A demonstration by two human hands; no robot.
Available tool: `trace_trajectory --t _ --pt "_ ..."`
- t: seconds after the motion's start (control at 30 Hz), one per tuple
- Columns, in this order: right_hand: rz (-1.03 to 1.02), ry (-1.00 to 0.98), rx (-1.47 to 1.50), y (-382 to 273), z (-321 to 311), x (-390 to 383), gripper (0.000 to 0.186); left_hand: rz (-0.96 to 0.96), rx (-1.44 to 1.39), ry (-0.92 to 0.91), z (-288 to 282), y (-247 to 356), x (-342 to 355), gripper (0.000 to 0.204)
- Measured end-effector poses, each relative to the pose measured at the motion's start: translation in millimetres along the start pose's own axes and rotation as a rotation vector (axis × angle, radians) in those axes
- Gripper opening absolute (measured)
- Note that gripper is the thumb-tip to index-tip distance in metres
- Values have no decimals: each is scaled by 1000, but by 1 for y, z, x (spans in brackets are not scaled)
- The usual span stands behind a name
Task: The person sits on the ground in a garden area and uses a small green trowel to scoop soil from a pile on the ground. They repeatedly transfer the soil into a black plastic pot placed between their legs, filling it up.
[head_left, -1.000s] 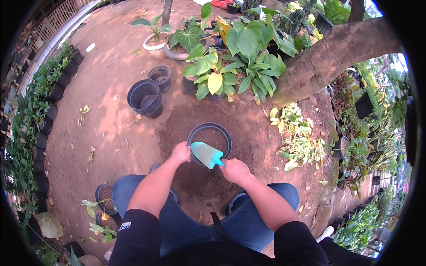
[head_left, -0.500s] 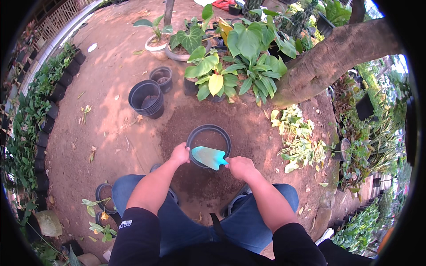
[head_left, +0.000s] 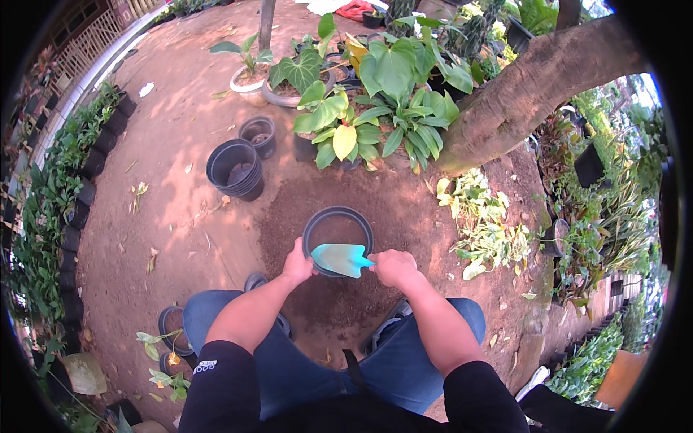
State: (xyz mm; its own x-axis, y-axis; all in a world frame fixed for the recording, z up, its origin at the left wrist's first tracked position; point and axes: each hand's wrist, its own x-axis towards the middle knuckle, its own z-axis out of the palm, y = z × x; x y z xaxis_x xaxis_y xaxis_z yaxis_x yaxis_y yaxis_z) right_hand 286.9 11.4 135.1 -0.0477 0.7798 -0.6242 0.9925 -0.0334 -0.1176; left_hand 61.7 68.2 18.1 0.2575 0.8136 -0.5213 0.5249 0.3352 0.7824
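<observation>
A black round plant pot (head_left: 370,232) stands on the dark soil between my feet, with brown soil visible inside it. My left hand (head_left: 297,263) grips the pot's left rim, fingers closed at its near left side. The fingers of my right hand (head_left: 394,267) are wrapped round the handle of a turquoise hand trowel (head_left: 341,259). The trowel's blade points left and lies over the near part of the pot, close to my left hand. Most of the handle is hidden inside my right fist.
A stack of black pots (head_left: 235,171) and a smaller black pot (head_left: 258,136) stand ahead on the left. Leafy potted plants (head_left: 404,86) and a leaning tree trunk (head_left: 534,86) are beyond. Cut leaves (head_left: 482,224) lie at right; small pots (head_left: 173,328) sit by my left knee.
My left hand has shifted slightly down along the pot's rim. The trowel stays over the pot in my right hand, its blade slightly lower. The whole view has shifted a little.
</observation>
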Motion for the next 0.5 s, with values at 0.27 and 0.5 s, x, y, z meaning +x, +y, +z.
trace_trajectory --t 0.27,0.5 --pt "-10 61 36 -5 0 -2 29 15 232 209 -8 -10 24 47" --pt "-9 33 65 5 2 2 24 29 21 133 -9 4 17 36"
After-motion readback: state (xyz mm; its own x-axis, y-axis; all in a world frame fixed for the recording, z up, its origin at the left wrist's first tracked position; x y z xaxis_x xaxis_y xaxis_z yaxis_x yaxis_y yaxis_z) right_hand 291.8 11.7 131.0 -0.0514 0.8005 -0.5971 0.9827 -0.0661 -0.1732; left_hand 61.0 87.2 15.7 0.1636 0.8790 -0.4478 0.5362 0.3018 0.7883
